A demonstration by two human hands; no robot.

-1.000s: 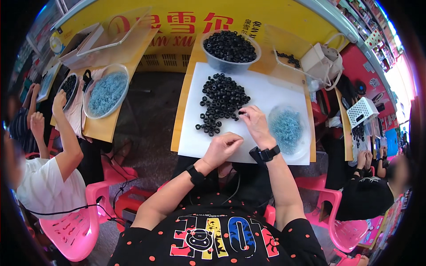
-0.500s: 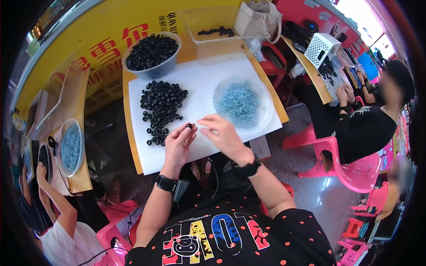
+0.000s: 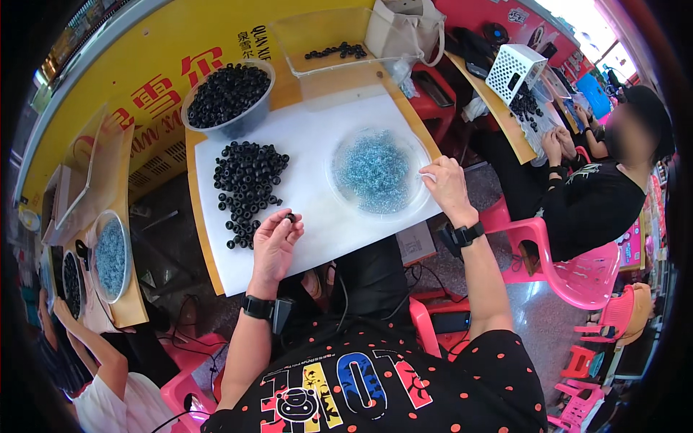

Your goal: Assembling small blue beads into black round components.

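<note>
My left hand (image 3: 278, 238) pinches one black bead (image 3: 290, 217) between thumb and fingertips, just off the near edge of a loose pile of black beads (image 3: 249, 177) on a white sheet (image 3: 303, 245). They are round and shiny, several with a hole in the middle. Out to the right, beside the rim of a clear round dish (image 3: 421, 206), is my right hand (image 3: 447, 186). Its fingers are pressed together, and whatever they hold is too small to make out. Tiny pale-blue translucent pieces (image 3: 374, 166) lie heaped in that dish.
A tub (image 3: 249, 126) heaped with black beads stands behind the pile. At the back, a clear shallow tray (image 3: 317, 70) holds several black pieces beside a cream bag (image 3: 401, 29). People work at tables on both sides; a pink chair (image 3: 570, 278) stands to the right.
My right hand has moved away from the left hand and out to the right, past the dish. My left hand keeps the bead. The view has shifted slightly.
</note>
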